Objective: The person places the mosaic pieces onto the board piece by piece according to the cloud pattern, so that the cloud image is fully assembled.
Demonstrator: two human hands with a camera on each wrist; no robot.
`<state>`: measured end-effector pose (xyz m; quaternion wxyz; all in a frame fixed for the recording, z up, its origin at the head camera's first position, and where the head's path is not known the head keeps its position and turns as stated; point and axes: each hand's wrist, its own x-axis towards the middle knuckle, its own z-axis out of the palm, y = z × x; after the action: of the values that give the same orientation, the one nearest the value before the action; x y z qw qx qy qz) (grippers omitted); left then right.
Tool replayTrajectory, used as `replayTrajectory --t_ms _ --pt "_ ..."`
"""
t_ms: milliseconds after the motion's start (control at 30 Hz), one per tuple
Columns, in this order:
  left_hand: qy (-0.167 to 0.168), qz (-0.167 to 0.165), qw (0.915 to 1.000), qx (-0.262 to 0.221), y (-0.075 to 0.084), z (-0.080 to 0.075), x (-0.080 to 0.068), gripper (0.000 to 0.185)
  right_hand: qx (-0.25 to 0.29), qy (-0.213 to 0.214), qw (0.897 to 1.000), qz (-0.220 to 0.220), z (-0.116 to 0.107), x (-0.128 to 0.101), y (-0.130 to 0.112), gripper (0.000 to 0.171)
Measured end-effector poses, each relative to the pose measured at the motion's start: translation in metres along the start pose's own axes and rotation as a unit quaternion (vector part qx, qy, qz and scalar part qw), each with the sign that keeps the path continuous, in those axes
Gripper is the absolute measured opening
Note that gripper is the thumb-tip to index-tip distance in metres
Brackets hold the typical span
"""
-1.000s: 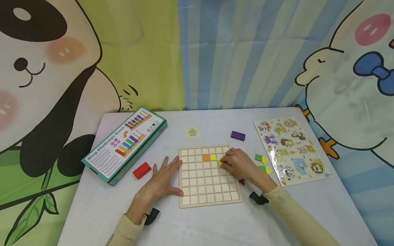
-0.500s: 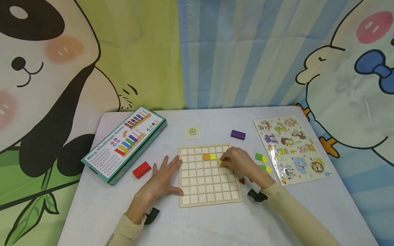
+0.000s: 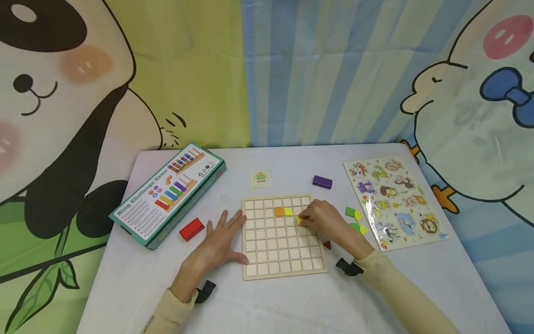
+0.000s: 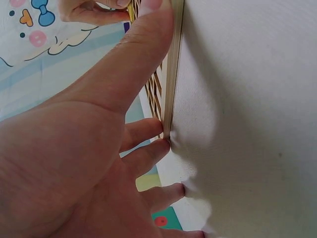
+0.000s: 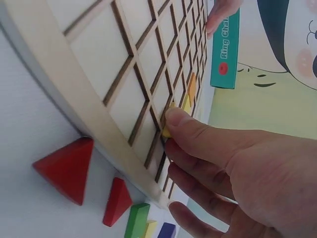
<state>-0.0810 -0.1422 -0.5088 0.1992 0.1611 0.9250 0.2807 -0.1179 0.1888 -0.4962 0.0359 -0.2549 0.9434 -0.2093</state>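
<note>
A wooden grid board (image 3: 273,255) lies in the middle of the white table. My left hand (image 3: 219,241) has its fingers spread, with thumb and fingertips at the board's left edge; in the left wrist view the thumb (image 4: 143,44) rests along that edge. My right hand (image 3: 327,220) pinches a small yellow tile (image 5: 167,130) between thumb and fingers over the upper right cells. Just left of it, an orange square tile (image 3: 279,212) and a yellow tile (image 3: 289,211) sit side by side in cells. The fingers cover most of the pinched tile.
Green tiles (image 3: 350,211), yellow tiles (image 3: 364,229) and red triangles (image 5: 67,171) lie right of the board. Around stand a red block (image 3: 192,229), a purple block (image 3: 322,182), a pattern card (image 3: 260,178), a game box (image 3: 167,197) and an animal puzzle (image 3: 394,204).
The right hand stays over the same cells, with only a slight shift of the fingers on the yellow tile. The left hand keeps its place at the board's edge.
</note>
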Motion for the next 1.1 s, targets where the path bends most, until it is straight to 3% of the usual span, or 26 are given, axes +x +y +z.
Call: replayTrajectory --t_ms 200,533,1100 --pt "0.001 -0.001 1.0 -0.002 -0.001 0.0 0.0 0.122 -0.016 0.024 1.0 -0.012 0.001 -0.004 0.002 0.02" --pt "0.003 -0.001 1.0 -0.001 -0.001 0.0 0.0 0.122 0.0 0.045 0.995 -0.086 0.006 -0.004 0.006 0.019" --pt "0.003 0.0 1.0 0.003 0.001 -0.001 0.0 0.121 -0.004 0.062 0.995 -0.081 0.01 -0.001 0.008 0.011"
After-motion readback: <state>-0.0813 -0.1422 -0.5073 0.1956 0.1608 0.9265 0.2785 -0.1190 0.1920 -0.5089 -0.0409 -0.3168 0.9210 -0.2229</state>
